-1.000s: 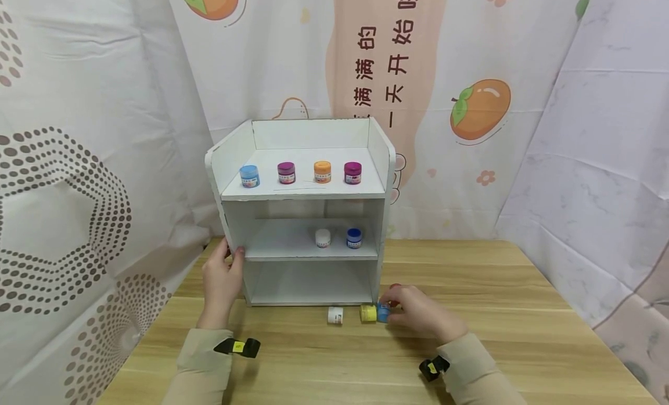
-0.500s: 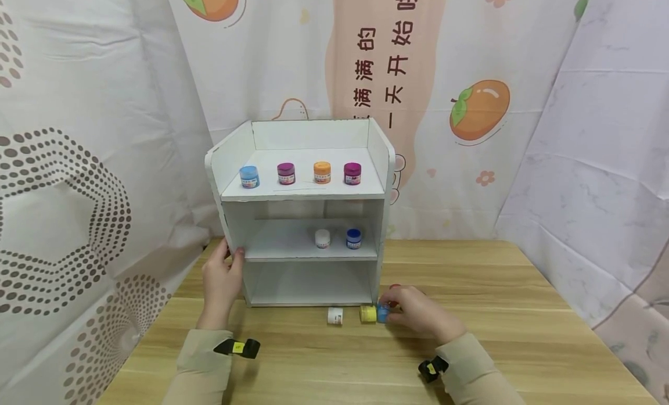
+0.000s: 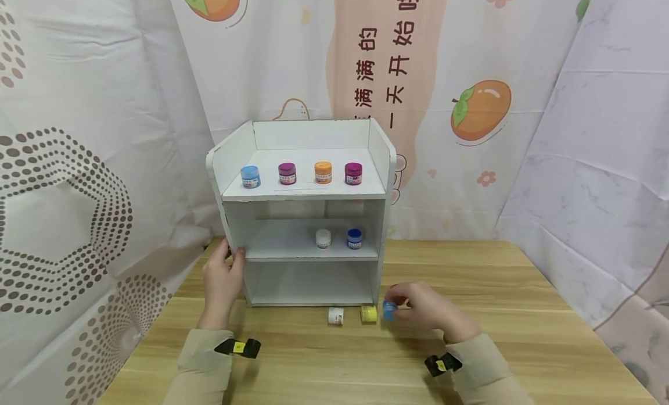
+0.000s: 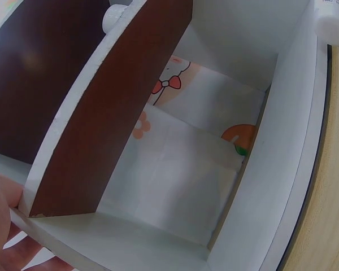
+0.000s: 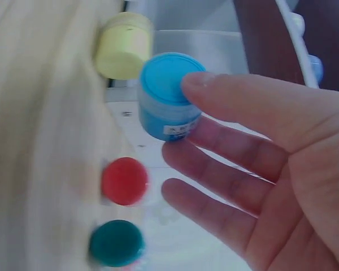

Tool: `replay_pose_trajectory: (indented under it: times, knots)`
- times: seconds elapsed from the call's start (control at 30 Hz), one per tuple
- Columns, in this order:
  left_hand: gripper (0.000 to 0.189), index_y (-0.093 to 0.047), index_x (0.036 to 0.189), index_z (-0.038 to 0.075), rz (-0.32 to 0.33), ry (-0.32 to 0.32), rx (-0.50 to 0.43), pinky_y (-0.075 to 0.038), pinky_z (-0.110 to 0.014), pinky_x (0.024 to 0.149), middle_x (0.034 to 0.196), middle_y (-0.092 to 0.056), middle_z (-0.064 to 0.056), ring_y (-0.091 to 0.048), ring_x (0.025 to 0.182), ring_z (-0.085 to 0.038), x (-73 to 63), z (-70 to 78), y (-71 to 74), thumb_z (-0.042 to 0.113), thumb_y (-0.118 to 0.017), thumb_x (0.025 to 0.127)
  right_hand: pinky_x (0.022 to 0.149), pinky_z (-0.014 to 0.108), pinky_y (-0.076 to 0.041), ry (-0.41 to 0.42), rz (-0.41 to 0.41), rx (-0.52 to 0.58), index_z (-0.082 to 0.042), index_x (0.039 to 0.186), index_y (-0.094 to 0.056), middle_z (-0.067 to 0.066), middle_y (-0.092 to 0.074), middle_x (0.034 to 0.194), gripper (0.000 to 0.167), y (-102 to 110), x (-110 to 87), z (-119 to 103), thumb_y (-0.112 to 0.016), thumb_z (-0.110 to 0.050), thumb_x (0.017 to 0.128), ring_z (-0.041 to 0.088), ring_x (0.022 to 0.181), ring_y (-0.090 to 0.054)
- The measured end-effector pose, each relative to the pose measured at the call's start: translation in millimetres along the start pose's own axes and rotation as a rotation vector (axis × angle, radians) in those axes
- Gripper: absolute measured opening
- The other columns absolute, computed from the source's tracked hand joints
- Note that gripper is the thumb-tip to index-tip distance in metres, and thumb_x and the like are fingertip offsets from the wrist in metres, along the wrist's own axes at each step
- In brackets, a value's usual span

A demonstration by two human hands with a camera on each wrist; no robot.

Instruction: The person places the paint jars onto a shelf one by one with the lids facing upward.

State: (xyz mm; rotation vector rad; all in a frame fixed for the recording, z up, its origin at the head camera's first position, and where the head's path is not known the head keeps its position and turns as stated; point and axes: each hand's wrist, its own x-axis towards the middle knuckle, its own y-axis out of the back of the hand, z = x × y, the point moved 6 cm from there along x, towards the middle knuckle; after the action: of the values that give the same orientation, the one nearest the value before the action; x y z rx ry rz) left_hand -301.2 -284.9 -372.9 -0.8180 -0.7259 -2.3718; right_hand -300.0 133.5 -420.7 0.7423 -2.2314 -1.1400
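My right hand [image 3: 425, 309] pinches a light-blue paint jar [image 5: 166, 116] between thumb and fingers, its thumb on the lid's edge. In the head view this jar is just right of the yellow jar [image 3: 369, 314], with a gap between them. A white jar [image 3: 336, 316] lies on its side on the table farther left. My left hand [image 3: 219, 283] grips the left side panel of the white shelf unit [image 3: 310, 258], thumb at the front edge and fingers around the outside. The lower part of that grip appears in the left wrist view.
A white jar [image 3: 323, 238] and a dark-blue jar [image 3: 354, 239] stand on the middle shelf. The top holds light-blue, purple, orange [image 3: 323, 172] and magenta jars. Red [image 5: 124, 180] and green [image 5: 117, 244] lids show beyond my right hand. A patterned curtain hangs behind.
My right hand has shifted slightly right with the light-blue jar, parting it from the yellow jar. My left hand and the shelf unit stay in place.
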Motion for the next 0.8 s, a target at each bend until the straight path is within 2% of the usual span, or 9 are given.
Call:
replay_pose_trajectory:
  times: [0.1, 0.37, 0.6, 0.8]
  knots:
    - [0.037, -0.061, 0.136, -0.002, -0.003, 0.0, -0.002, -0.06, -0.058, 0.078, 0.127, -0.065, -0.026, -0.064, 0.113, -0.046, -0.2, 0.3, -0.2, 0.006, -0.063, 0.1, 0.08, 0.045, -0.061, 0.011, -0.016, 0.022, -0.013, 0.099, -0.073, -0.007, -0.07, 0.094, 0.011, 6.1, -2.1, -4.4, -0.077, -0.007, 0.091, 0.013, 0.091, -0.068]
    - [0.037, -0.06, 0.136, -0.003, -0.003, 0.004, -0.002, -0.059, -0.058, 0.078, 0.127, -0.064, -0.027, -0.064, 0.113, -0.046, -0.3, -0.4, -0.4, 0.006, -0.063, 0.1, 0.074, 0.026, -0.058, -0.026, -0.102, 0.023, -0.01, 0.1, -0.074, -0.004, -0.069, 0.093, 0.013, 2.8, -5.7, -3.2, -0.076, -0.004, 0.089, 0.007, 0.083, -0.065]
    - [0.037, -0.06, 0.136, -0.003, -0.003, -0.011, 0.003, -0.059, -0.058, 0.077, 0.127, -0.065, -0.027, -0.064, 0.112, -0.047, -0.5, 0.8, -0.2, 0.006, -0.063, 0.1, 0.074, 0.028, -0.057, -0.035, -0.118, -0.037, -0.009, 0.099, -0.075, -0.004, -0.068, 0.093, 0.012, -5.1, -5.4, -0.3, -0.076, -0.008, 0.086, 0.008, 0.082, -0.063]
    - [0.037, -0.061, 0.136, -0.003, -0.001, -0.012, 0.004, -0.06, -0.058, 0.077, 0.127, -0.065, -0.026, -0.064, 0.112, -0.046, -0.7, 0.6, -0.3, 0.006, -0.063, 0.1, 0.073, 0.028, -0.056, -0.078, -0.141, -0.03, -0.008, 0.1, -0.077, -0.005, -0.07, 0.094, 0.011, -8.4, -6.3, 6.1, -0.075, -0.009, 0.089, 0.004, 0.081, -0.06]
